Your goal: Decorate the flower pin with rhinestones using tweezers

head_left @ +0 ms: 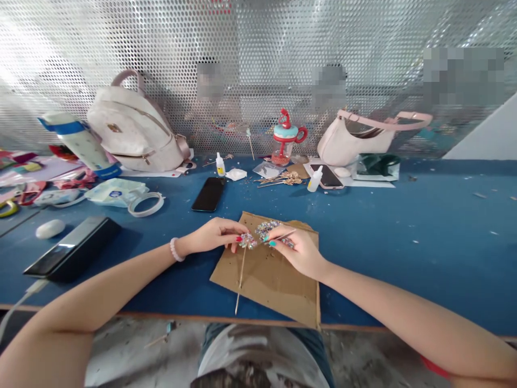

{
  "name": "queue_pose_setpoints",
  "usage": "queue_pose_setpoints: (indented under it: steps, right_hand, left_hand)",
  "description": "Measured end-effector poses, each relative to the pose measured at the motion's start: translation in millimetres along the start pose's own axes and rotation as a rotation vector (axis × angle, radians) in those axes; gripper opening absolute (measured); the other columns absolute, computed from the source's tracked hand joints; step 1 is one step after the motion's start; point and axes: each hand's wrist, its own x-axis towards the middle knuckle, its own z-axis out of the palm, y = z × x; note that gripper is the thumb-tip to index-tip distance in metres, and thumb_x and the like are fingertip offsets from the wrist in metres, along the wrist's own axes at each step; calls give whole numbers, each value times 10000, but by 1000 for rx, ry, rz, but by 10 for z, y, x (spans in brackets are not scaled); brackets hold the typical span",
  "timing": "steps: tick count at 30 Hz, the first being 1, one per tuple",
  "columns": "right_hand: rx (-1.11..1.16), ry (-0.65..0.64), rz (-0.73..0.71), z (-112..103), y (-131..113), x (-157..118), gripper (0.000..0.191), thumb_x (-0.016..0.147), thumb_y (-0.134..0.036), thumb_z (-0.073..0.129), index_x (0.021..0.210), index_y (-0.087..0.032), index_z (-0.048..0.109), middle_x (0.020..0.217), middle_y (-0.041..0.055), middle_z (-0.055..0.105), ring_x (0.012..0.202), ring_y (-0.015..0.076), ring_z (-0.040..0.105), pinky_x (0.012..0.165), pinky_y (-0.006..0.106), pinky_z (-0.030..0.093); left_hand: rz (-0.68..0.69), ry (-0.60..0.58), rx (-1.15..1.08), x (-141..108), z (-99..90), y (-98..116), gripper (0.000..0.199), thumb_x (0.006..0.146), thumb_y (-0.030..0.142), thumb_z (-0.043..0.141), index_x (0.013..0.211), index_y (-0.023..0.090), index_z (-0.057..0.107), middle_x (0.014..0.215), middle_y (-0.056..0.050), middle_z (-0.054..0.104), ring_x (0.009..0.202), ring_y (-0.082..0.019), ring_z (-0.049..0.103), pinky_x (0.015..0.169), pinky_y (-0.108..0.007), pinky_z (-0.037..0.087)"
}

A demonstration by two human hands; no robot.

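My left hand [220, 235] is closed on a rhinestone-covered ornament [247, 241], its fingertips at the ornament's left edge. A thin stick [240, 280] runs down from that ornament over the cardboard sheet [278, 291]. In my right hand [301, 253] is a slim, pen-like tool [286, 236], pinched between thumb and fingers, with its tip pointing left toward the ornament. Partly under the right hand lies a heap of loose, glittering rhinestones [267, 227] on the cardboard. What exactly the tool's tip touches is too small to tell.
Beyond the cardboard lie a black phone [209, 194], glue bottles [315, 179], a bundle of sticks [278, 179] and a lidded cup [284, 143]. A backpack [133, 129], tape roll [145, 205] and black device [72, 248] are left; a handbag [351, 141] stands back right.
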Motion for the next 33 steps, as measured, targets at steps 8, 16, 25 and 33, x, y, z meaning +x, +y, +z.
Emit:
queue_pose_setpoints:
  steps: [8, 16, 25, 33]
  right_hand:
    - [52, -193, -213, 4, -81, -12, 92, 915, -234, 574, 931, -196, 656, 895, 65, 708, 858, 163, 651, 803, 325, 514]
    - [81, -413, -166, -25, -125, -25, 126, 917, -192, 555, 946, -166, 675, 875, 61, 725, 785, 126, 678, 730, 237, 530]
    - [133, -576, -216, -12, -139, 29, 182, 940, -284, 540, 952, -177, 687, 929, 75, 724, 879, 155, 643, 811, 305, 509]
    - [57, -756, -275, -29, -196, 101, 202, 933, -294, 549, 949, -211, 733, 1201, 102, 669, 1100, 205, 584, 962, 384, 453]
  left_hand:
    - [-73, 23, -37, 68, -41, -62, 288, 881, 336, 619, 1084, 140, 677, 671, -23, 695, 577, -95, 630, 494, -148, 438]
    - [-55, 203, -67, 68, -63, 9, 279, 865, 335, 630, 1052, 137, 692, 762, -33, 687, 613, -87, 604, 527, -167, 491]
    - [-120, 255, -69, 90, 6, 6, 250, 856, 293, 623, 1028, 121, 680, 704, -20, 661, 599, -88, 593, 514, -164, 489]
    - [-151, 273, -81, 130, 20, -39, 242, 851, 285, 625, 1018, 116, 670, 683, -10, 647, 585, -82, 583, 504, -157, 478]
